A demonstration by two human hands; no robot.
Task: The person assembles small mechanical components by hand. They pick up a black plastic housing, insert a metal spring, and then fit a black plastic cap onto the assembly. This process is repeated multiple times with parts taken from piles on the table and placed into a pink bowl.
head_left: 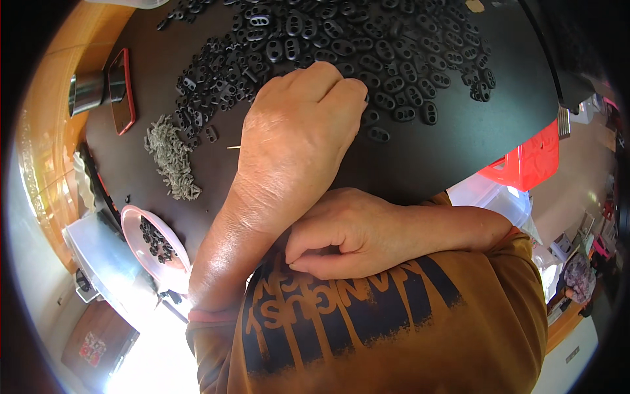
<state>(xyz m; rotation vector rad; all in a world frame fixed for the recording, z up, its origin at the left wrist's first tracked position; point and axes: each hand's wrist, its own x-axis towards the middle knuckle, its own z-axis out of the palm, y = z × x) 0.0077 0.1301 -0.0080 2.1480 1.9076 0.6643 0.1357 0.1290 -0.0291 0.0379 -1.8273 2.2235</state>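
Observation:
My left hand [302, 125] reaches over the dark table, back up and fingers curled under at the near edge of a heap of black oval plastic pieces with holes [394, 84]. Its fingertips are mostly hidden, and whatever they hold cannot be made out. Closer to my body, my right hand [344, 233] lies across below the left wrist, with thumb and forefinger curled together in a pinch. Anything between them is too small or hidden to name. Smaller black plastic parts [210, 79] spread to the left of the oval pieces. Beside them is a pile of small grey springs [172, 157].
A thin pale stick [233, 147] shows beside my left hand. Left on the table lie a phone with a red edge [122, 92] and a dark shiny cylinder [86, 92]. A pink bowl [131, 230] holds black parts. Beyond the table's right edge is a red basket [525, 164].

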